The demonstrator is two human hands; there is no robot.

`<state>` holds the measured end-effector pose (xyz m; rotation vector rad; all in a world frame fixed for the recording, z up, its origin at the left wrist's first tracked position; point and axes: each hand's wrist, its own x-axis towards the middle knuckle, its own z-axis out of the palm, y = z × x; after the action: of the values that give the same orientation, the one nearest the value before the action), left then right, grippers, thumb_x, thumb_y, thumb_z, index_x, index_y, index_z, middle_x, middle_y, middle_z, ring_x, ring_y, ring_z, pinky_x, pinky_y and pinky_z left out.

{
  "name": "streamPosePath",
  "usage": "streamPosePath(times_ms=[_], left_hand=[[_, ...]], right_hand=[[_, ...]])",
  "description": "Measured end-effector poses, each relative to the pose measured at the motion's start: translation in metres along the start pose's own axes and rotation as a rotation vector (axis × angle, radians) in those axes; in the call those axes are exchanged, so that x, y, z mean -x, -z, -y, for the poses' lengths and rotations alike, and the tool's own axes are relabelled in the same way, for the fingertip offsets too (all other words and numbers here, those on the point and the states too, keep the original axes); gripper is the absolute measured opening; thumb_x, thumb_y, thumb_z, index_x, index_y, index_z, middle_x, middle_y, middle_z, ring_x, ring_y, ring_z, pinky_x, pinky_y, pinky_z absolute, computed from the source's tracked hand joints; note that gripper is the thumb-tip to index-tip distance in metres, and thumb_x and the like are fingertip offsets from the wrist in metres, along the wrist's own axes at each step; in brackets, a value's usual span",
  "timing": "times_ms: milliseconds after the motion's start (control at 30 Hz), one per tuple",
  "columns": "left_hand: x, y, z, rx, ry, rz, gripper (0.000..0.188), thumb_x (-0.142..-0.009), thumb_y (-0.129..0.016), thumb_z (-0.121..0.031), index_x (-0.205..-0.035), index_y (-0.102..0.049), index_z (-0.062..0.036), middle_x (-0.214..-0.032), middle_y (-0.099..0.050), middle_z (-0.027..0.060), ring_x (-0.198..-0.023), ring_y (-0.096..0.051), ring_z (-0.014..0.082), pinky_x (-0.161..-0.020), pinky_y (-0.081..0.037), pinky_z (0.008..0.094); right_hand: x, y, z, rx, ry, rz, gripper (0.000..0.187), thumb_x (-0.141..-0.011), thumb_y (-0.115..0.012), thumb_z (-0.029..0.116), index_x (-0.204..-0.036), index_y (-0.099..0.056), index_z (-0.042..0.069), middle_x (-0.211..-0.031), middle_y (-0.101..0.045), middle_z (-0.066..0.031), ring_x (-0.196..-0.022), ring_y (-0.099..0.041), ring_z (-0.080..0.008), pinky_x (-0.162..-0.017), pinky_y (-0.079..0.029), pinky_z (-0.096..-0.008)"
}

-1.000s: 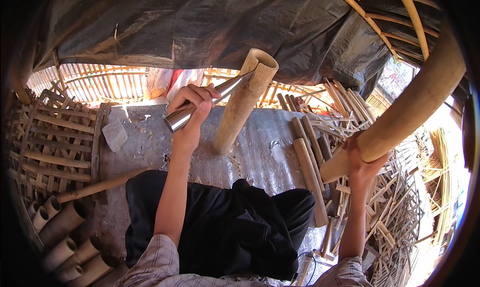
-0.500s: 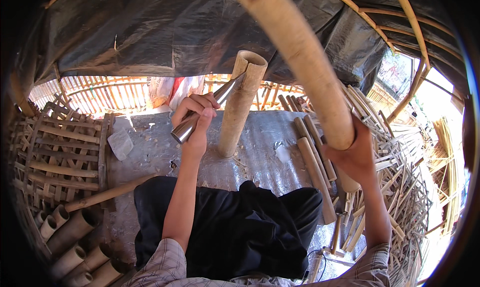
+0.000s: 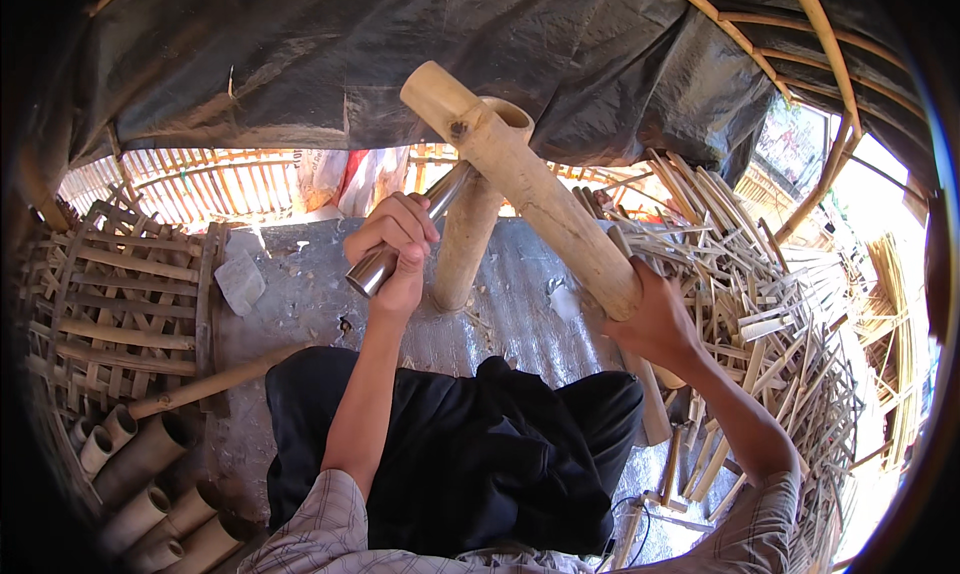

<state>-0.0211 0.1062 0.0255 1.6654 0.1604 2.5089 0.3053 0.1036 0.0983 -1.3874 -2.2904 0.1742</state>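
A bamboo tube (image 3: 465,239) stands upright on the grey metal sheet before my crossed legs. My left hand (image 3: 393,242) is closed round the shiny round metal handle of a blade (image 3: 370,274), which slants up to the tube's top part. A thick bamboo club (image 3: 545,199) lies across the view in front of the tube's mouth. It hides the blade's tip and part of the rim. My right hand (image 3: 655,319) grips the club's lower end. Whether the club touches the blade, I cannot tell.
Cut bamboo tubes (image 3: 140,519) lie at the lower left below a woven bamboo basket (image 3: 125,304). A pile of split bamboo strips (image 3: 780,344) fills the right side. A clear plastic piece (image 3: 240,284) rests at the left. Black sheeting (image 3: 250,64) hangs behind.
My right hand has swung the bamboo club down and to the left, from raised at the right to across the upright tube's top. My left hand and the blade have barely moved.
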Motion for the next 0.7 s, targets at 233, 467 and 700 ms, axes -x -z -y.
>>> streamPosePath(times_ms=[233,467,700], left_hand=[[0.002,-0.008,-0.003,0.134,0.096,0.046,0.037,-0.098,-0.066,-0.010,-0.065,-0.049,-0.0058,-0.069,-0.055,0.0059,-0.070,-0.057,0.0197,-0.089,-0.049,0.0440],[0.007,-0.032,-0.006,0.128,0.101,0.077,0.038,-0.094,-0.061,0.003,-0.062,-0.043,-0.0043,-0.067,-0.054,0.0077,-0.066,-0.056,0.0204,-0.081,-0.050,0.0423],[0.004,-0.025,-0.001,0.090,0.062,0.036,0.040,-0.096,-0.059,0.000,-0.062,-0.038,-0.0057,-0.064,-0.050,0.0075,-0.063,-0.052,0.0199,-0.077,-0.048,0.0415]], right_hand=[[-0.017,0.086,0.039,-0.052,0.209,-0.478,0.051,-0.073,-0.077,0.007,-0.121,-0.063,-0.003,-0.095,-0.074,-0.0196,-0.087,-0.074,-0.0265,-0.081,-0.057,-0.0378],[0.004,0.045,0.039,-0.346,-0.118,-0.256,0.044,-0.073,-0.079,0.011,-0.114,-0.068,-0.001,-0.095,-0.074,-0.0155,-0.090,-0.072,-0.0258,-0.084,-0.057,-0.0375],[0.023,0.040,0.020,0.005,-0.076,0.032,0.064,-0.065,-0.078,0.016,-0.125,-0.062,-0.002,-0.094,-0.073,-0.0228,-0.083,-0.073,-0.0348,-0.083,-0.057,-0.0416]])
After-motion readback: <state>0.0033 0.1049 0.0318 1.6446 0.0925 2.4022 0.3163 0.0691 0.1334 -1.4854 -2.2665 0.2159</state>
